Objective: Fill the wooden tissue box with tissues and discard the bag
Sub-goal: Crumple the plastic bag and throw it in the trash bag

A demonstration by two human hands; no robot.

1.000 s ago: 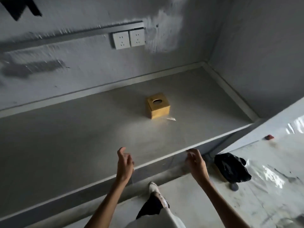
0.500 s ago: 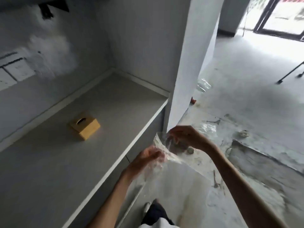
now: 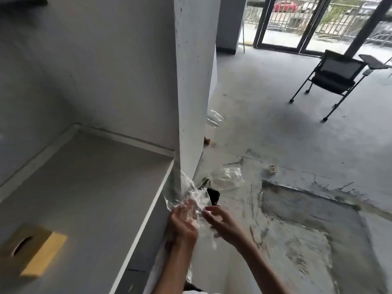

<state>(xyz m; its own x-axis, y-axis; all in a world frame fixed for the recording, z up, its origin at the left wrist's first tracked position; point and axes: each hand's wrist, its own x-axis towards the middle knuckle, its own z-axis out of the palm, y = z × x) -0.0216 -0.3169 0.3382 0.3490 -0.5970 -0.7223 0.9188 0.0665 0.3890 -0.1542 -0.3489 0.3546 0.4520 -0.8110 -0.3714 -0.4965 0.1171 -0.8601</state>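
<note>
Here both hands, left hand [image 3: 183, 224] and right hand [image 3: 220, 219], clutch the clear bag [image 3: 191, 200] past the counter edge [image 3: 146, 211], over open floor [image 3: 297, 145].

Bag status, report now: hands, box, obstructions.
Left hand and right hand both gripping the clear plastic bag, off the counter's edge. Wooden tissue box on the counter, untouched. Nothing in the way.

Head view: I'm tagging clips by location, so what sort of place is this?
Probably an unfinished indoor room under renovation: bare patched concrete floor, unpainted grey built-in ledge, black folding chair by glass doors.
</note>
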